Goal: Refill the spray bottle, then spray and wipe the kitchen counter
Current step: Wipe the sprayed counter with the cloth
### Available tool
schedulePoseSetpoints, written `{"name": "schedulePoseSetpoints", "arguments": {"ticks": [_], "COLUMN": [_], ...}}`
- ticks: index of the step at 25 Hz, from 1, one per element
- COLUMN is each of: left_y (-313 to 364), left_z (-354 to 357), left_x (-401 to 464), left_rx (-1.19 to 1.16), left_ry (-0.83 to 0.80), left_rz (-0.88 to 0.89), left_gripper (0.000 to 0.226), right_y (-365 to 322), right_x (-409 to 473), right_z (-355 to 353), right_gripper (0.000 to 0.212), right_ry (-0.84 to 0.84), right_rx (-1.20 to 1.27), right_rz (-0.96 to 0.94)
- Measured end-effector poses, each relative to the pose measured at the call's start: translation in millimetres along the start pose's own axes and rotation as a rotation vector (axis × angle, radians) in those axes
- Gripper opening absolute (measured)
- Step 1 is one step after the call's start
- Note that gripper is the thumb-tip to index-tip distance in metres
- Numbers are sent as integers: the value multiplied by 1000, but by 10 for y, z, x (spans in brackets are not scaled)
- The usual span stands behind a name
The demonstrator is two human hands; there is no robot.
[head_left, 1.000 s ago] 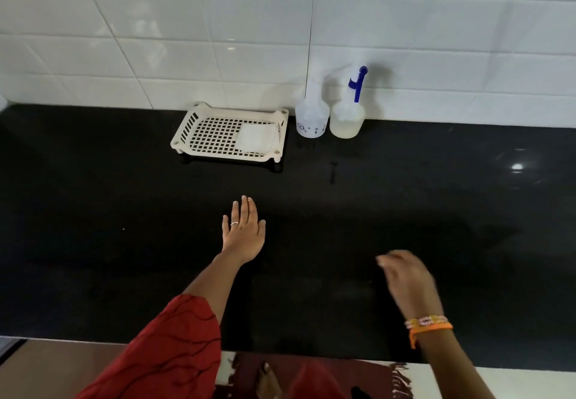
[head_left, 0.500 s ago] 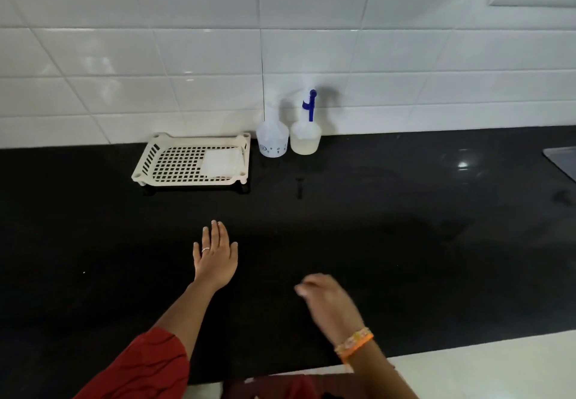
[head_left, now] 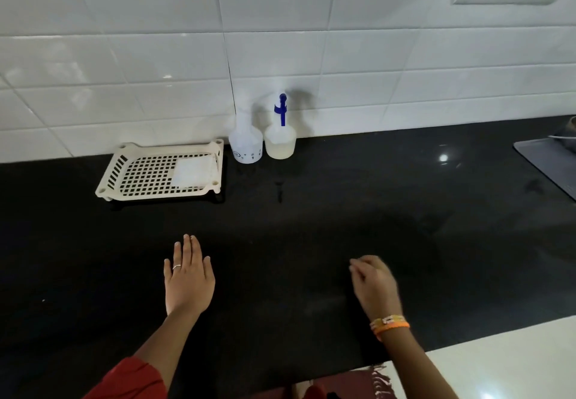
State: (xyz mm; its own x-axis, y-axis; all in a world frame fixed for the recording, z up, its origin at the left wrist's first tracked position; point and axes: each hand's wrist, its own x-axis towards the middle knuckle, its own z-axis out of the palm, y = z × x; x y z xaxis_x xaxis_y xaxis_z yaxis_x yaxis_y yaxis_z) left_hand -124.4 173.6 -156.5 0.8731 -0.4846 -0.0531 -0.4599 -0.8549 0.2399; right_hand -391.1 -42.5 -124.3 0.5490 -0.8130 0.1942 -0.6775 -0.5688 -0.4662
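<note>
Left hand (head_left: 189,277): flat, fingers straight and together, palm down on the dark surface (head_left: 311,258) near its front edge; a ring on one finger. It lies as it did half a second and a second ago. Holds nothing.

Right hand (head_left: 372,283): fingers loosely curled, blurred, holding nothing visible; bracelets at the wrist. Against the earlier views it has swung from nearer the left hand out toward the right; whether it touches the surface cannot be told.

Spray bottle with blue trigger (head_left: 280,136): upright at the back edge of the surface against the tiled wall (head_left: 156,71), holding pale liquid low down; untouched, well apart from both hands.

White bottle (head_left: 246,142): upright, just beside the spray bottle on its left; contents cannot be told.

Perforated tray (head_left: 124,177): at the back edge, left of the bottles, carrying a folded white cloth (head_left: 193,171) at its right end.

Change: only the right hand and the viewpoint have shifted; nothing on the surface moved.

Task standing, judged: not yet begun; refill comes first, calling for a reach to the back edge.
</note>
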Motion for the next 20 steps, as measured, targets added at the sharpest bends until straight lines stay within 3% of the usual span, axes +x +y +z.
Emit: {"name": "schedulePoseSetpoints", "arguments": {"ticks": [4,6,8,10,12,13,15,18,20], "left_y": [-29,-30,-27,-5,6,-1,5,-3,-12], "left_z": [6,2,-13,-31,-38,-37,-37,-33,-32], "left_x": [1,1,9,1,-4,-7,-5,-13,3], "left_rx": [12,5,9,8,2,0,-4,4,-4], "left_ry": [-1,0,0,0,1,-5,-9,-11,-22], "left_rz": [-11,-16,-22,-29,-33,-34,-33,-34,-42], "left_gripper": [59,58,58,59,59,59,58,57,58], "right_y": [-527,-243,292,814,991,889,405,-458,-670], "right_x": [-339,-249,-46,161,253,236,139,-112,-124], "right_z": [274,124,-169,-507,-580,-477,-180,225,314], "right_gripper": [18,24,31,23,15,17,20,31,25], "right_ry": [-358,-324,-181,-122,-78,-59,-95,-393,-593], "right_rx": [30,-44,-65,-127,-149,-146,-116,59,66], "right_rz": [-386,-512,-370,-23,213,233,98,-256,-535]}}
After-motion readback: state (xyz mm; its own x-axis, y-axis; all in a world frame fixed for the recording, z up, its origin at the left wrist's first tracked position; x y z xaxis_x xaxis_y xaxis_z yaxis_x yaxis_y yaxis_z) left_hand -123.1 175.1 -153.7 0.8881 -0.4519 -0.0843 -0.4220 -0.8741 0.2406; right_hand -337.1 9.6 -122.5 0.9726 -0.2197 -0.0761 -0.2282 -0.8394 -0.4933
